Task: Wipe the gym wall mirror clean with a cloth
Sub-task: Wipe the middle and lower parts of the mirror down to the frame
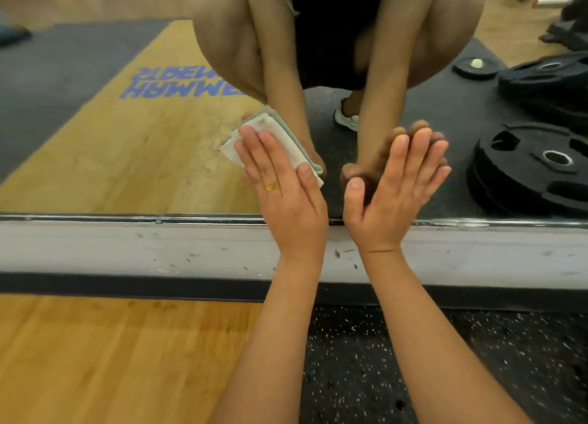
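— Left grip (280,185): how is it set?
— Fingers straight and together, pressing a folded white cloth (230,151) flat against the gym wall mirror (127,153), low, just above its bottom edge. Right grip (397,185) is spread and holds nothing, its fingertips meeting the glass just beside.
— Which step?
— Wiping the lowest strip, I judge. The next move calls for sliding the cloth sideways along that edge, under firm pressure.

cloth (291,145) on mirror (127,143), under left hand (283,185) | right hand (394,188) on mirror, right of cloth | floor (95,360) below
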`<state>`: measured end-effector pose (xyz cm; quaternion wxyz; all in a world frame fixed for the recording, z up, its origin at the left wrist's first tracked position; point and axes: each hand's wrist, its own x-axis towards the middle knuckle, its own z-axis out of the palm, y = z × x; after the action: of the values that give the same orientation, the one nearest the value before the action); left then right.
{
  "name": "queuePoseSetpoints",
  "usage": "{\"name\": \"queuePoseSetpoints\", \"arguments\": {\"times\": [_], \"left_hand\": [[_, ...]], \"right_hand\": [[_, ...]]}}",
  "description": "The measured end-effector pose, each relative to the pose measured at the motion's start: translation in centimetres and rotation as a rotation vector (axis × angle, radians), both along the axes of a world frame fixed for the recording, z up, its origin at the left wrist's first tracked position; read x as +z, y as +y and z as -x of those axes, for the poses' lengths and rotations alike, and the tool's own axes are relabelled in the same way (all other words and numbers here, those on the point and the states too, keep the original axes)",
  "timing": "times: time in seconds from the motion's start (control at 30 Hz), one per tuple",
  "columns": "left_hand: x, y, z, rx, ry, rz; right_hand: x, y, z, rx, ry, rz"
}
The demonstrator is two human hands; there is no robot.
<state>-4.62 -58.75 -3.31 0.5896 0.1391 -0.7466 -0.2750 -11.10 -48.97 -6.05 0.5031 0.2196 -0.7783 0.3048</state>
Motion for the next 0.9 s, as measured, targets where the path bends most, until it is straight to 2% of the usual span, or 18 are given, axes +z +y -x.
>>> {"name": "queuePoseSetpoints", "arguments": {"times": [0.23, 0.3, 0.43, 0.6, 0.67, 0.8, 0.9], "left_hand": [[4.9, -2.7, 0.8, 0.059, -0.018, 0.462], [2.5, -3.6, -0.5, 0.086, -0.071, 0.448], [-3.1, -5.3, -2.6, 0.128, -0.128, 0.285], [1.1, -3.1, -1.1, 0.092, 0.016, -0.018], [2.0, -3.5, -0.7, 0.089, 0.047, 0.014], [-0.9, -6.7, -1.9, 0.112, -0.034, 0.294], [-2.1, -8.4, -2.8, 0.139, -0.087, 0.37]], "right_hand": [[-0.5, 0.0, 0.2, 0.039, 0.021, 0.002], [-0.4, -0.3, 0.3, 0.035, 0.018, 0.019], [-0.2, -0.6, 0.1, 0.067, 0.001, 0.047], [0.2, 0.3, -0.1, 0.126, -0.029, 0.016], [0.0, 0.8, -0.1, 0.11, -0.026, 0.003], [-0.1, 0.4, -0.2, 0.093, -0.006, 0.044], [0.9, -0.8, -2.1, 0.105, -0.093, 0.114]]}}
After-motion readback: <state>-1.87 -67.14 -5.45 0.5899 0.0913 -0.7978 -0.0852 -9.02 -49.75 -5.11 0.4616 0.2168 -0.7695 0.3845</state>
